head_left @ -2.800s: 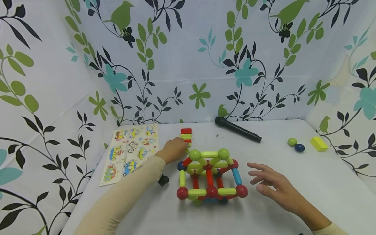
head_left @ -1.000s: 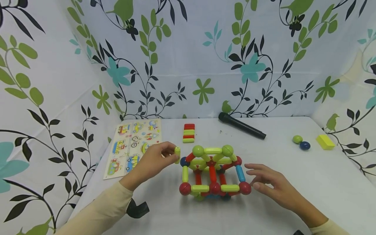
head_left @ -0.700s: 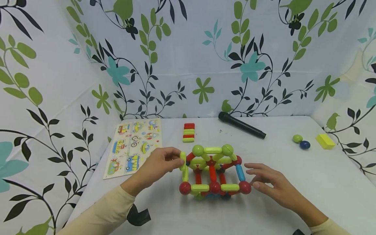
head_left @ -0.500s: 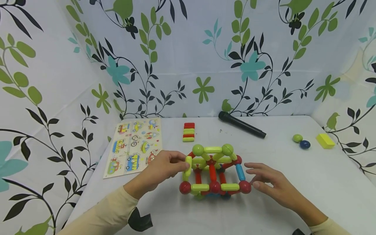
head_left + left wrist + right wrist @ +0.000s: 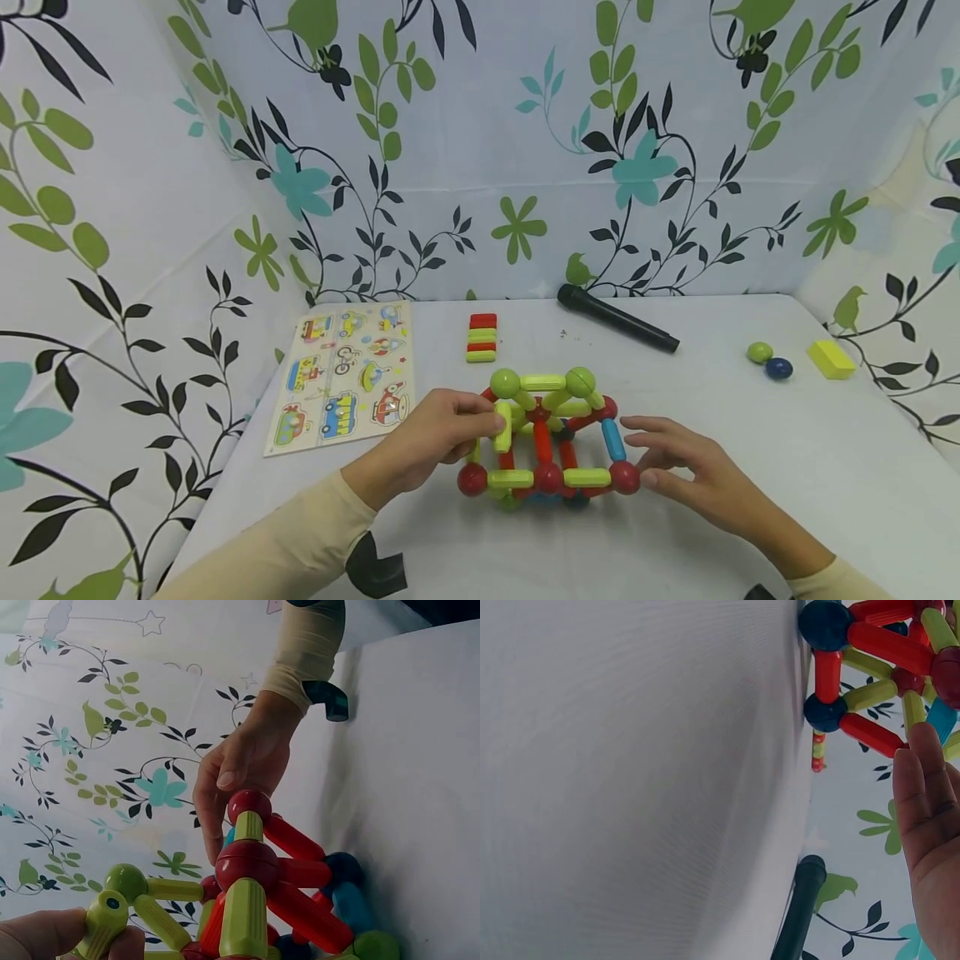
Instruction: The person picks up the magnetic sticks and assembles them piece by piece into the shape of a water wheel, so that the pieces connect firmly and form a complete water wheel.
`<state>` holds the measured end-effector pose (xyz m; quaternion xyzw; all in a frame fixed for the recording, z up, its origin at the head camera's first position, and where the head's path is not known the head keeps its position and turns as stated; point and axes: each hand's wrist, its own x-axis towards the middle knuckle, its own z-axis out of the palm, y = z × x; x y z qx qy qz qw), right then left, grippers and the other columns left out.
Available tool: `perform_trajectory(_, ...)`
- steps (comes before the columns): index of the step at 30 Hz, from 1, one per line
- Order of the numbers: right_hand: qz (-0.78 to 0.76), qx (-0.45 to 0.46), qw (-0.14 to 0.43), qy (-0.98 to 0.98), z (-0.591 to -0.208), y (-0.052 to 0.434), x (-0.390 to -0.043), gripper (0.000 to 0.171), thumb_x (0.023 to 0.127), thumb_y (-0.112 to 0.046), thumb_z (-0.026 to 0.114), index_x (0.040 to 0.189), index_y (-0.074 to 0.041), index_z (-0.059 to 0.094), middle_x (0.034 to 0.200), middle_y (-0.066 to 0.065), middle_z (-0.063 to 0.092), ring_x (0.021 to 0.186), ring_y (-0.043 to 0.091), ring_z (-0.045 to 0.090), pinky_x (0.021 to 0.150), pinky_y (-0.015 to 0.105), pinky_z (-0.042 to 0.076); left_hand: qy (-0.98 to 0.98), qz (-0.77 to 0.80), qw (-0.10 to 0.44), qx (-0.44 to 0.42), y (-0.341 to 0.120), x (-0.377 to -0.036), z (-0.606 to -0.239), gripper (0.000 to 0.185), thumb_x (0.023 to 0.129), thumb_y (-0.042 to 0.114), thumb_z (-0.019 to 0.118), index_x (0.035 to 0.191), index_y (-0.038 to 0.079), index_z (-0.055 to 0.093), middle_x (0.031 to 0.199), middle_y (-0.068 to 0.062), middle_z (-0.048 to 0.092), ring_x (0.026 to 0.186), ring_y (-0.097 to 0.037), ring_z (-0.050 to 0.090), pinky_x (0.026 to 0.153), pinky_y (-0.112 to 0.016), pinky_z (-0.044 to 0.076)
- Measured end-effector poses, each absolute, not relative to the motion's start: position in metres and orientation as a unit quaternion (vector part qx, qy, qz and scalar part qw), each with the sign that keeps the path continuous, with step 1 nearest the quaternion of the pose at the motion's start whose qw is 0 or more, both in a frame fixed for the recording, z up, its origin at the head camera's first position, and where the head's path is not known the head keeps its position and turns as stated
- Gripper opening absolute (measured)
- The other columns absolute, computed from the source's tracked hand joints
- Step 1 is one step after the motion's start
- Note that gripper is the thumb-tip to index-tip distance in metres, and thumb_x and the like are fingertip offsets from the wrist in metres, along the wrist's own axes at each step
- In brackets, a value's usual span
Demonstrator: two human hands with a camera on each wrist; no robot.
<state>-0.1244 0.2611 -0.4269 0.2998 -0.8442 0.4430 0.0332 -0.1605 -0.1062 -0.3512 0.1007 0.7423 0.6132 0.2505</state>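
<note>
My left hand pinches a yellow-green magnetic rod between thumb and fingers. The rod stands near upright at the front left of a frame of magnetic rods and balls; whether it touches the frame I cannot tell. In the left wrist view the end of the held rod shows a dark round tip. My right hand lies at the frame's right side with relaxed fingers, close to a blue rod and a red ball. In the right wrist view its fingertips come up against the frame's edge.
Behind the frame a row of red and yellow-green rods lies on the white table. A picture puzzle board is at left, a black microphone at the back. At right are a green ball, a blue ball and a yellow block.
My left hand has taken a yellow-green rod from near the row and carried it to the right, in front of the frame's left part. My right hand has stayed almost still.
</note>
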Motion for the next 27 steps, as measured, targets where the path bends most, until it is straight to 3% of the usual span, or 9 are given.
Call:
perform_trajectory(6,0.443,0.307,0.038,-0.841,-0.4278,0.2611,-0.1248,0.047,0.094,-0.002,0.069,0.138,-0.014,0.062,0.143,0.003,0.057,0.09,0.012,0.073,0.081,0.026,0.059,0.731,0.629,0.249,0.09,-0.1053,-0.1609,-0.3518,0.032,0.095,0.027,0.07,0.112,0.0,0.071,0.08,-0.001,0.056,0.057,-0.013,0.039,0.052,-0.023,0.031)
perform_trajectory(10,0.444,0.304,0.038,-0.842,-0.4274,0.2608,-0.1245,0.046,0.094,-0.003,0.069,0.138,-0.014,0.062,0.142,0.001,0.058,0.091,0.011,0.073,0.081,0.026,0.059,0.729,0.633,0.25,0.081,-0.1045,-0.1609,-0.3523,0.032,0.095,0.028,0.07,0.112,0.001,0.071,0.086,-0.002,0.058,0.06,-0.013,0.043,0.054,-0.023,0.034)
perform_trajectory(19,0.452,0.302,0.026,-0.839,-0.4262,0.2585,-0.1251,0.046,0.095,-0.003,0.069,0.138,-0.015,0.062,0.14,0.011,0.058,0.09,0.011,0.072,0.081,0.027,0.059,0.713,0.648,0.256,0.073,-0.1038,-0.16,-0.3518,0.032,0.095,0.027,0.071,0.112,0.0,0.071,0.084,-0.002,0.055,0.062,-0.012,0.045,0.052,-0.022,0.032)
perform_trajectory(27,0.454,0.309,0.024,-0.836,-0.425,0.2566,-0.1257,0.047,0.094,-0.002,0.069,0.139,-0.014,0.061,0.14,0.01,0.058,0.091,0.009,0.072,0.082,0.027,0.059,0.706,0.654,0.262,0.074,-0.1039,-0.1611,-0.354,0.034,0.095,0.027,0.071,0.113,-0.001,0.07,0.077,-0.002,0.054,0.061,-0.012,0.047,0.053,-0.021,0.033)
